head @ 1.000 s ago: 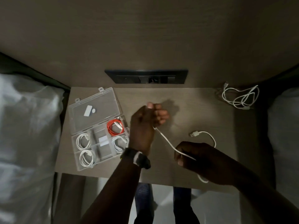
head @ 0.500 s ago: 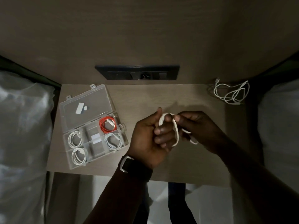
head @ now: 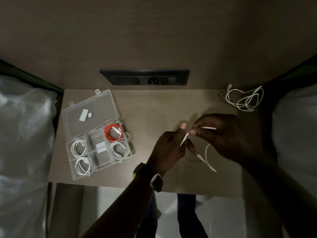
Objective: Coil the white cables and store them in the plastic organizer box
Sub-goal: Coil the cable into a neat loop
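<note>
I see both hands, left hand (head: pixel 169 148) and right hand (head: pixel 223 134), pinching one white cable (head: pixel 208 156) mid-table. Clear plastic box (head: pixel 96 134), lid open, left edge: three white coils, one orange coil (head: pixel 113 133). One loose cable bundle (head: pixel 244 99) far-right corner.

hands: 2, left hand (head: pixel 169 148) and right hand (head: pixel 223 136) | white cables: 5, three coiled in the box (head: pixel 79 148) (head: pixel 83 164) (head: pixel 119 150), one held (head: pixel 208 152), one loose on the table (head: pixel 244 99) | orange cable (head: pixel 112 133): 1 | organizer box (head: pixel 96 157): 1 | wristwatch (head: pixel 157 183): 1
</note>
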A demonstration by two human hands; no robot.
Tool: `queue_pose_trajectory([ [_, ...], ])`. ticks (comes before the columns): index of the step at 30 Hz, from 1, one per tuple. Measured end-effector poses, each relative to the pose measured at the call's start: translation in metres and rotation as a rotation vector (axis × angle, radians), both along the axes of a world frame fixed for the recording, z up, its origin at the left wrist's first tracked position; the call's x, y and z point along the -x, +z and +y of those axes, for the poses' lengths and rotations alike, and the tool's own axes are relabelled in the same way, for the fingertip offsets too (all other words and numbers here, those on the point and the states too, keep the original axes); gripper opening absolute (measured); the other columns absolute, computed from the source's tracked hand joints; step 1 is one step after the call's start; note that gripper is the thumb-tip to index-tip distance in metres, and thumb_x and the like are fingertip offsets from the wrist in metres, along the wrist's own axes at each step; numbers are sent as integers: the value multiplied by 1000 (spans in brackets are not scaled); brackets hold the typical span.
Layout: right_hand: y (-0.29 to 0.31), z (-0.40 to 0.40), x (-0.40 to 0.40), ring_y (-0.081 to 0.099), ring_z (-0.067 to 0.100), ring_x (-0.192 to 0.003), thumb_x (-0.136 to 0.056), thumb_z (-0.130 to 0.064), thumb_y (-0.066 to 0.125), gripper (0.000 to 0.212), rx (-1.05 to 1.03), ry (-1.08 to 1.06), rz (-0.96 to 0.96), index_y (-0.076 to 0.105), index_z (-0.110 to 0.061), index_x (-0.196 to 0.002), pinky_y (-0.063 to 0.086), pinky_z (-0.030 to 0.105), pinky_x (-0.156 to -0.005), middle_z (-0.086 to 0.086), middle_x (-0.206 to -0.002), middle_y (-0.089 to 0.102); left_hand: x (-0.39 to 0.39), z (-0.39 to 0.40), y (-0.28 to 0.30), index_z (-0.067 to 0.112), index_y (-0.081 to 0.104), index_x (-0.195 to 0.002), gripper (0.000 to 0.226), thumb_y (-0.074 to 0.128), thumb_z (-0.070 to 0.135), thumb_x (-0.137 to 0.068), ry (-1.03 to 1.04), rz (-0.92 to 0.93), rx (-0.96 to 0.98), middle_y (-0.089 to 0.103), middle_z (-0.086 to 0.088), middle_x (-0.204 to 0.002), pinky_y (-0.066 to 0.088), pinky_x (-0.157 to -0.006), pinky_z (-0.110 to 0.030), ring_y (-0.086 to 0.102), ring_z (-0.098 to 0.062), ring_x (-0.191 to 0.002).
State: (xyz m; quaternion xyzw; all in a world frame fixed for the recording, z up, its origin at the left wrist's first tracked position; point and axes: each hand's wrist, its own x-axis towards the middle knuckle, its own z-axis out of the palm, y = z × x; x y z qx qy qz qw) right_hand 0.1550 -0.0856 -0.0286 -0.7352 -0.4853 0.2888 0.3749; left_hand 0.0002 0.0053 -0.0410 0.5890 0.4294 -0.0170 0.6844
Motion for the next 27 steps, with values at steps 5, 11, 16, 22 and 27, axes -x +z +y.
queue_pose_trajectory([
  [5,-35,8,-8,57,0,-58,-83,-21,76,6,5,-218,439,74,-19,-78,44,13,-60,-3,-61,66,-19,-6,17,13,57,-75,43,43,44,-100,413,-332,684,37,5,-45,19,-47,-24,31,-7,-36],
  [11,-37,-32,41,60,-4,-71,-101,-31,50,19,298,246,48,65,-22,-108,40,6,-61,-10,-86,66,-10,30,5,8,62,-97,30,35,21,-105,760,-494,415,59,0,-75,48,-65,-24,58,-13,-68],
  [16,-11,-50,34,63,3,-94,-101,-30,46,26,408,507,-56,59,-29,-123,45,13,-77,-12,-112,66,8,27,-29,-1,61,-103,26,39,13,-106,566,-169,12,66,-14,-87,54,-75,-30,67,-23,-79],
  [22,-5,6,-12,66,0,-71,-85,-37,67,8,93,108,54,70,-33,-90,50,16,-60,-15,-74,71,24,-15,-26,10,71,-77,67,32,59,-101,90,-39,88,48,-7,-48,43,-46,-23,46,-16,-42],
  [27,-44,13,5,55,-1,-44,-86,-2,70,6,154,-160,545,76,-3,-89,39,8,-47,-7,-59,68,8,-20,-3,10,62,-73,50,46,51,-98,439,-484,645,33,8,-38,21,-41,-19,28,-5,-31],
])
